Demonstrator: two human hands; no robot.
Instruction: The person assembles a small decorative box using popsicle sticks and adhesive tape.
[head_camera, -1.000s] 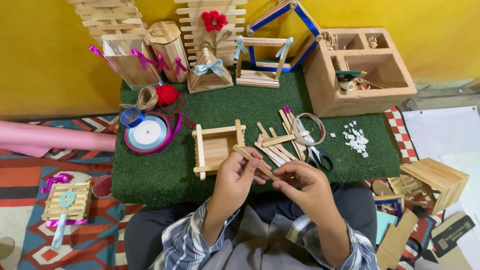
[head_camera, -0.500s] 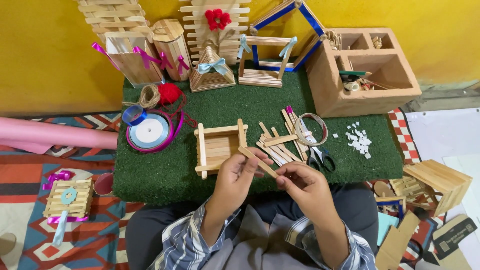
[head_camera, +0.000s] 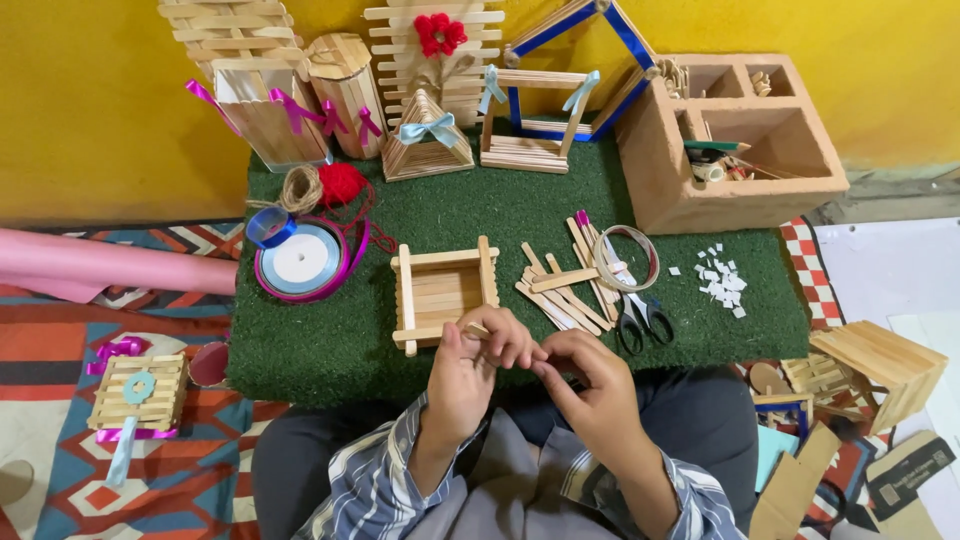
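Both hands are meeting just below the wooden tray (head_camera: 442, 292): left hand (head_camera: 470, 365) curling its fingers, right hand (head_camera: 590, 385) pinching toward it.

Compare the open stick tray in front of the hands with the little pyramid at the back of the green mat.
The tray is low, square and open on top; the pyramid rises to a closed point. The tray is bare wood; the pyramid wears a pale blue bow. The tray lies by the left hand; the pyramid stands apart. Both are built of flat wooden sticks.

Yellow wall (head_camera: 100, 110), patterned rug (head_camera: 60, 360), green turf mat (head_camera: 330, 350)
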